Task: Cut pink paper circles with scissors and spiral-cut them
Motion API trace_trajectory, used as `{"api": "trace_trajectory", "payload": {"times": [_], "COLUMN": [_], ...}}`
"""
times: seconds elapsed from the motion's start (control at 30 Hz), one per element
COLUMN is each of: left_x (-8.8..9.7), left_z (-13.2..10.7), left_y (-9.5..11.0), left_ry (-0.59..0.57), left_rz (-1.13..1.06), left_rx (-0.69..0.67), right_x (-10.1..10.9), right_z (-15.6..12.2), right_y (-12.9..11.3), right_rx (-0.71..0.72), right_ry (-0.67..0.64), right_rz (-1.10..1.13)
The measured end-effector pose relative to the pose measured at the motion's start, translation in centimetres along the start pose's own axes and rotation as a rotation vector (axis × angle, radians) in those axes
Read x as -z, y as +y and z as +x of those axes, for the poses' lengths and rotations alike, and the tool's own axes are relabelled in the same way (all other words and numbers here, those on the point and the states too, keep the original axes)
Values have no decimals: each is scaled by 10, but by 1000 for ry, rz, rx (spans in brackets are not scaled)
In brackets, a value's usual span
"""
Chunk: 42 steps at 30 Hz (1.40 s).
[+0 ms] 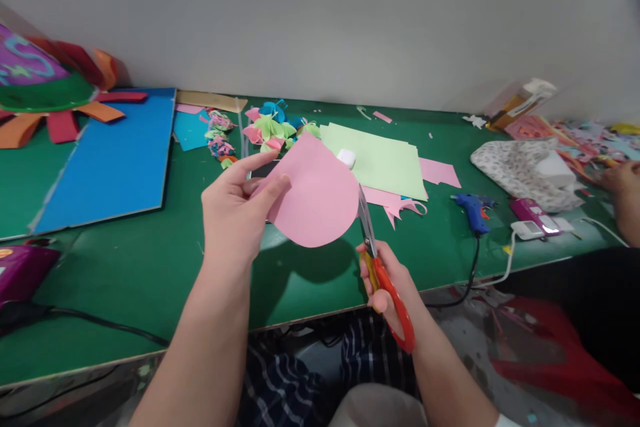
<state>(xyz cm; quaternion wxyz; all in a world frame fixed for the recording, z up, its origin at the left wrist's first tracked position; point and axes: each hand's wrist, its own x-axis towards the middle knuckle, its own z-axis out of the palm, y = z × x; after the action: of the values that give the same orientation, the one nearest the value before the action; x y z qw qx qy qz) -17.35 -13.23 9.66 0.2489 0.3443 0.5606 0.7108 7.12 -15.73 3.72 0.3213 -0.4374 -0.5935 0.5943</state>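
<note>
My left hand pinches a sheet of pink paper between thumb and fingers, above the table. The paper has a rounded lower and right edge and a pointed top. In my right hand is a pair of scissors with red and yellow handles. The blades point up and sit at the paper's right edge; I cannot tell if they grip it. Behind the paper lie light green sheets with a white object on them, and pink scraps.
A blue board and a colourful hat-like piece are at left. Paper flowers stand behind. A blue glue gun, a purple box and a patterned cloth lie right. Another person's hand is at far right.
</note>
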Motion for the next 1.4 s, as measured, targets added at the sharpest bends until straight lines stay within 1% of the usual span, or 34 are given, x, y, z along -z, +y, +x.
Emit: {"api": "trace_trajectory", "payload": {"times": [0.13,0.4,0.47,0.6,0.8,0.97,1.17,1.3,1.4], "left_x": [0,-1,-3,-5,-3,-3,-4,-3,-2], "left_z": [-2,-6,-7,-7,-5,-6,-5,-5,-5], "left_y": [0,5,6,7,4,6,8,9,9], "left_ry": [-32,-142,-133,-79,-97,-86,-75,-77,-93], "left_rz": [17,73,74,76,86,113,108,119,128], "left_rx": [-18,-11,-1,28,14,26,43,40,37], "right_x": [-1,-4,-4,-4,-4,-4,3,9,12], "right_z": [0,6,6,4,2,3,3,2,1], "right_y": [-4,-2,-3,-5,-6,-10,-4,2,2], "right_rx": [-33,11,20,9,-1,-19,44,55,53], "right_ry": [-9,21,18,15,17,26,18,-5,-14], "right_rz": [73,108,111,100,78,86,-45,-101,-121]}}
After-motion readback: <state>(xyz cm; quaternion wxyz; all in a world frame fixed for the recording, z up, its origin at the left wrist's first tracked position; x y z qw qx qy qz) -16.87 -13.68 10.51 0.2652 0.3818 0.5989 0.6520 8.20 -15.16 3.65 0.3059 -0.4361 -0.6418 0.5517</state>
